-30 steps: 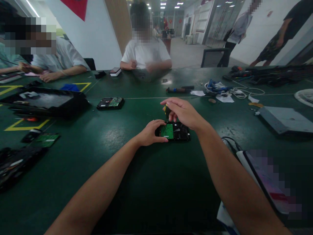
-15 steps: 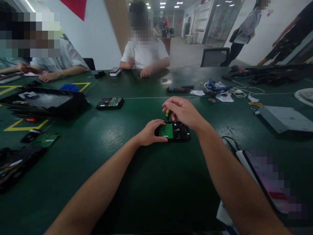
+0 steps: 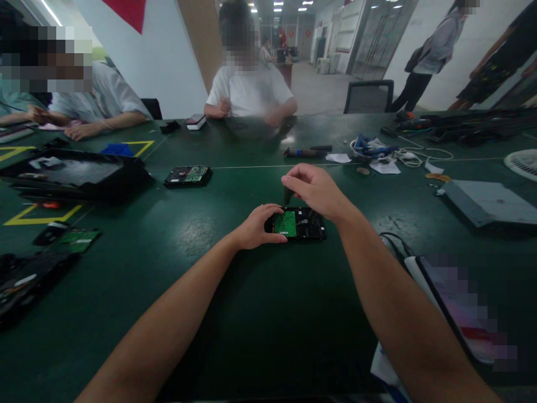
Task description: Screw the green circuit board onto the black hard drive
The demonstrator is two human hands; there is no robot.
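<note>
The hard drive point(image 3: 310, 226) is black with a bright green board point(image 3: 286, 224), the little that shows of the tool point(image 3: 287, 195) looks dark, and the tabletop point(image 3: 126, 252) is deep green with yellow corner lines point(image 3: 54, 220). I can make out a black tray point(image 3: 134, 174), a vivid blue scrap point(image 3: 117, 149) and a pale grey metal box point(image 3: 495, 201). Beyond, a shirt point(image 3: 251, 92) is white, a hanging point(image 3: 129, 12) red, somebody's dark shorts point(image 3: 490, 75) patterned yellowish.

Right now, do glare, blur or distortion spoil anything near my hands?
Head view: dull glare on the green tabletop, left of the left hand; head view: hard drive readable, but the tool under the right hand is dark; head view: person opposite smeared; head view: standing person tilted, probably lens distortion.
</note>
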